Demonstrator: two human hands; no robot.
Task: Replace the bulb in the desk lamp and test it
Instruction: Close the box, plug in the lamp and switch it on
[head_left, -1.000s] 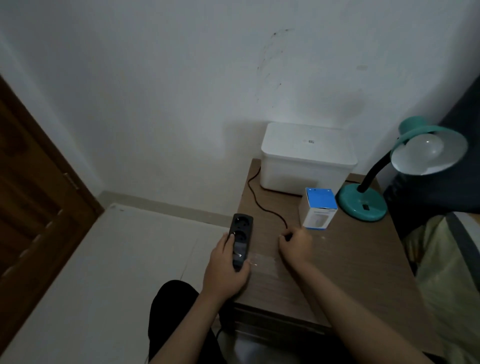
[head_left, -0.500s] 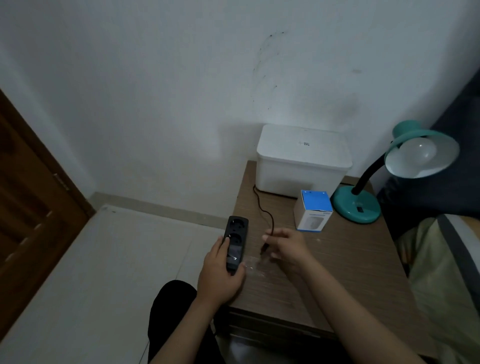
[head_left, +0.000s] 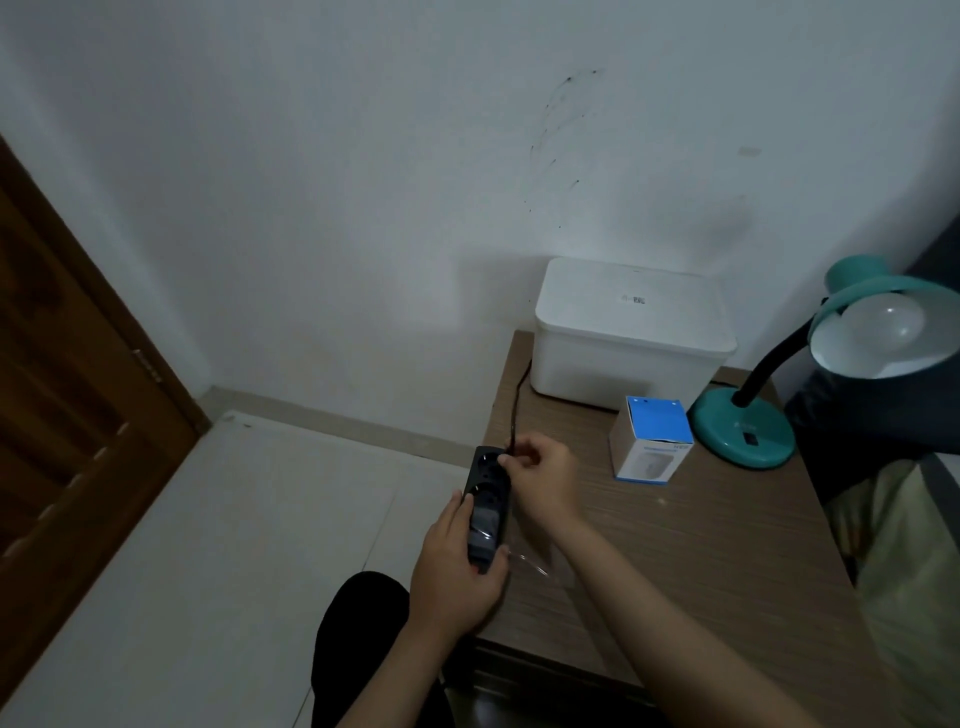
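Gripping the black power strip (head_left: 487, 506) at lower centre of the frame, the left hand (head_left: 457, 577) was wrapped round its near end, thumb along the left side. The strip lay over the table's (head_left: 701, 561) left edge, its far end pointing toward the wall. The right hand (head_left: 543, 480) was curled at the strip's far socket, fingertips pinched on the plug end of a thin black cord (head_left: 517, 400); the plug itself was too small and dark to make out. The cord ran up along the left edge and behind the white box (head_left: 631, 338) at the back.

Table's left edge dropped to open pale floor, with a brown door (head_left: 67, 415) at far left. Bare wood grain took up the middle and near part of the top, right of the hands. A small scrap of clear wrap (head_left: 530, 561) lay just right of the strip's near end.

The lamp (head_left: 743, 428) stood at right of frame, teal round base near the back right corner, black gooseneck rising to a teal shade tipped toward the camera. A frosted white bulb (head_left: 891, 325) sat in the shade, unlit. A small blue-topped carton (head_left: 652, 441) stood just left of the base, in front of the box. Pale bedding crowded the table's right edge.
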